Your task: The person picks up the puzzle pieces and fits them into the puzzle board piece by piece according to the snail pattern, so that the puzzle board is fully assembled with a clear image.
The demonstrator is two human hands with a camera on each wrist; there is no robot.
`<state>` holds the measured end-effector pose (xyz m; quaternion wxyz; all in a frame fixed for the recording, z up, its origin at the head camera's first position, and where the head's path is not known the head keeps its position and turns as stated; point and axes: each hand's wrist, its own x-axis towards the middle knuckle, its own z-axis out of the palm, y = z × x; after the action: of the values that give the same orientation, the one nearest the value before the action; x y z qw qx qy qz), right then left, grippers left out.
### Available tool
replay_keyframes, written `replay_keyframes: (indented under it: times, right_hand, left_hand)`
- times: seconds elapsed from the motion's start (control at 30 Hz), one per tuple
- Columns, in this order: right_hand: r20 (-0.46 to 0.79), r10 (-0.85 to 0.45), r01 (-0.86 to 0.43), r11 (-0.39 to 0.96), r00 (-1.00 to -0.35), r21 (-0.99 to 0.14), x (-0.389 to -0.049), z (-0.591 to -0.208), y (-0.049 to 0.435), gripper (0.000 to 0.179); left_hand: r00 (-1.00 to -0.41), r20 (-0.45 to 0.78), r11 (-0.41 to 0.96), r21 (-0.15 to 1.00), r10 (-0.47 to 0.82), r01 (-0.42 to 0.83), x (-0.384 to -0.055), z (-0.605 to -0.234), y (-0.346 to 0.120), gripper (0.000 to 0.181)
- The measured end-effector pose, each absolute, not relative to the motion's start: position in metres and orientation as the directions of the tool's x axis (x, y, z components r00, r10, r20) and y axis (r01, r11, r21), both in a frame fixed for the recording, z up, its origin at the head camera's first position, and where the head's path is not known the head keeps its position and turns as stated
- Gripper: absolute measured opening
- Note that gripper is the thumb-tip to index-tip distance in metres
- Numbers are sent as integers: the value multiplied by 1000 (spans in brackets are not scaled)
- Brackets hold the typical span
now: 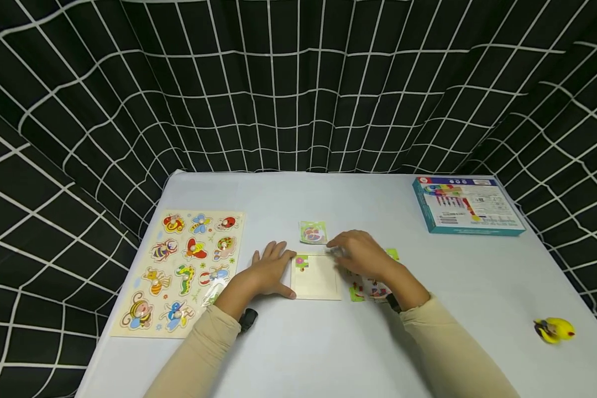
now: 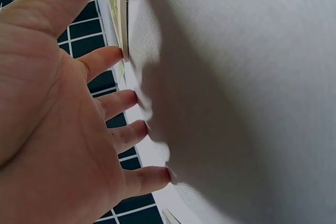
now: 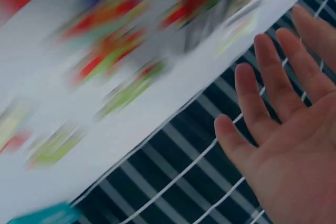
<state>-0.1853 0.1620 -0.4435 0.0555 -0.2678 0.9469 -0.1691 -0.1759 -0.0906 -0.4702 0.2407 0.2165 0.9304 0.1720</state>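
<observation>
A small square wooden puzzle tray (image 1: 318, 284) lies in the middle of the white table. One green and pink puzzle piece (image 1: 301, 261) sits in its far left corner. My left hand (image 1: 266, 272) is at the tray's left side, fingers spread, with thumb and index finger touching the frame. In the left wrist view its fingertips (image 2: 140, 128) rest on the tabletop. Over the tray's far right corner is my right hand (image 1: 363, 256), its fingers loosely bent and nothing held between them in the right wrist view. Loose puzzle pieces (image 1: 356, 292) lie under and beside the right forearm, partly hidden.
Beyond the tray lies a small green picture card (image 1: 313, 232). A wooden board of insect pictures (image 1: 179, 298) takes up the left side. A teal-edged box (image 1: 472, 207) is at the back right, and a small yellow toy (image 1: 554, 330) near the right edge.
</observation>
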Motion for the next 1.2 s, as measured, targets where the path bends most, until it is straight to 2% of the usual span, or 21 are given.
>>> replay_keyframes:
  times: [0.2,0.5,0.93,1.07,1.2]
  right_hand:
    - [-13,-385,-372,901,-923,-223,-186,-451,205,31]
    - [-62,-286,-270,945,-956,-185,-183,-465,218,26]
    - [-31,-341,-336,935,-939,-116,-192,-463,221,27]
    - [-31,-356,-348,927,-934,-143,-190,-462,215,28]
    - [27,-439,-437,883,-898,-170,-186,-460,195,27]
  left_hand:
    - [-794,-369,845,433,484,314,-177,-476,-92,101]
    - [-788,-375,843,434,489,317,-175,-471,-95,98]
    - [-796,-359,842,434,487,320,-177,-468,-95,100]
    - [-790,-366,842,430,493,326,-177,-467,-93,99]
    - [-788,-366,843,424,494,332,-177,-468,-92,98]
